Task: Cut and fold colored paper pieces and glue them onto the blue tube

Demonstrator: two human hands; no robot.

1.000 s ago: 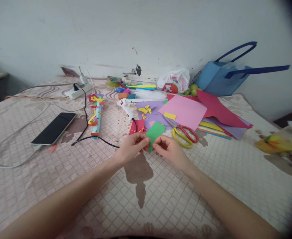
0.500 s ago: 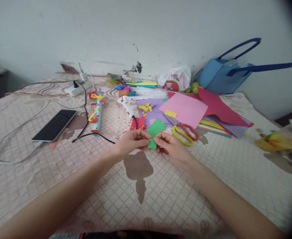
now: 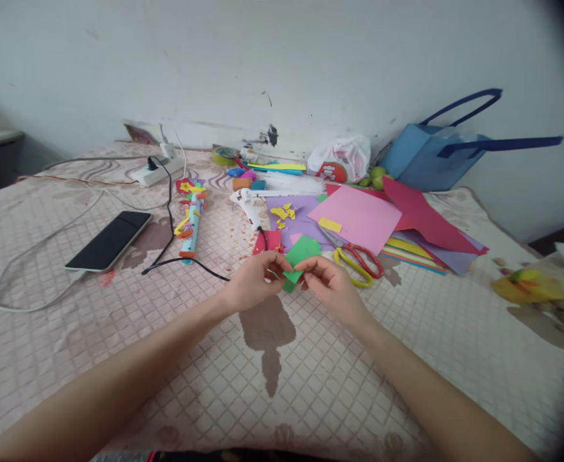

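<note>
A small piece of green craft paper [image 3: 303, 252] is pinched between both hands above the patterned tablecloth. My left hand [image 3: 258, 279] grips its left edge with thumb and fingers. From the other side, my right hand [image 3: 328, 285] pinches the lower right part, and the fingers partly cover the paper. Just right of that hand lie scissors [image 3: 360, 263] with red and yellow handles. Behind the green piece rest a red paper piece [image 3: 268, 241] and a white glue gun [image 3: 247, 208]. Yellow paper scraps [image 3: 285, 212] lie on a purple sheet.
A decorated light-blue stick [image 3: 192, 224], a phone [image 3: 110, 240] on a cable and a power strip [image 3: 159, 171] are at left. Pink paper [image 3: 358, 217], red sheets [image 3: 430, 218] and a blue bag [image 3: 423, 157] occupy the right. A black cord [image 3: 199, 264] runs near my left hand.
The green paper has turned in my fingers, and its lower part now sits at a slant. My right fingers have moved farther over it. The camera view has shifted slightly.
</note>
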